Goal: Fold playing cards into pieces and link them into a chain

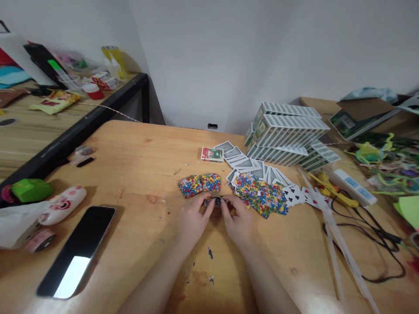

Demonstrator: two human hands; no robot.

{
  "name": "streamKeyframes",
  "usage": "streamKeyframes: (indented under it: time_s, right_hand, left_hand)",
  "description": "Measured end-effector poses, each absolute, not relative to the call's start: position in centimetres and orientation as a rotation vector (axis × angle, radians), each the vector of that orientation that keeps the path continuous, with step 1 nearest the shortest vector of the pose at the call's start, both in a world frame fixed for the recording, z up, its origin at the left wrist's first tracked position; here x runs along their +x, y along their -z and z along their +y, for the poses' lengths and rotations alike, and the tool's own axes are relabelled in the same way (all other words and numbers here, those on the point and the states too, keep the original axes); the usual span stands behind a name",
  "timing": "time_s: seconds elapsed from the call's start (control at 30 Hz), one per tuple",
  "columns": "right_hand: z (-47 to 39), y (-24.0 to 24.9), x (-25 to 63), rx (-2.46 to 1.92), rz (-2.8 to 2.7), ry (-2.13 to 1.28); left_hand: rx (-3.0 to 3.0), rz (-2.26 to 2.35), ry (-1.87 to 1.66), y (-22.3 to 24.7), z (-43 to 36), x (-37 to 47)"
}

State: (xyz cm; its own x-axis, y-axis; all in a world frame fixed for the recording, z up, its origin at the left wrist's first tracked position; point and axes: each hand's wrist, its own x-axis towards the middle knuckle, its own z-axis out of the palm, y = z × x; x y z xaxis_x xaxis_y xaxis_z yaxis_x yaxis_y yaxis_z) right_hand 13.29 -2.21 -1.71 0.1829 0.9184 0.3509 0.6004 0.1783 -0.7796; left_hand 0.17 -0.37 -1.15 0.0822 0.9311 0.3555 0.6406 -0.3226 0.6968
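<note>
My left hand (192,216) and my right hand (239,217) meet at the middle of the table. Their fingertips pinch a small, dark-patterned card-like piece (217,201), which the fingers partly cover. Just beyond my left hand lie two small groups of cards with multicoloured speckled faces (190,186). To the right of my right hand, a larger spread of the same speckled cards (262,194) overlaps some playing cards (248,164) lying with grey backs up. A few face-up playing cards (293,195) show clubs and hearts.
A red and green card box (212,154) lies behind the cards, left of stacked striped boxes (288,131). On the right are a power strip (355,186), black cables, yellow-handled tool (337,192) and clear strips (340,244). A phone (77,250) lies at left.
</note>
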Motion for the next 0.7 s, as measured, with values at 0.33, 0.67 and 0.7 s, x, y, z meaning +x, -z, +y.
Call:
streamKeyframes:
  time_s: [0.33, 0.67, 0.7]
  right_hand:
    - [-2.01, 2.1, 13.18, -1.521, -1.436, -0.419]
    - [-1.55, 2.48, 13.32, -1.515, -1.298, -0.552]
    - [-1.52, 2.46, 13.33, -1.502, -1.284, -0.569]
  left_hand:
    - [2.107, 1.564, -1.148, 1.57, -0.38, 0.05]
    - [2.058, 1.36, -1.169, 1.21, 0.0, 0.15]
    - [2.06, 1.339, -1.176, 1.2, 0.04, 0.15]
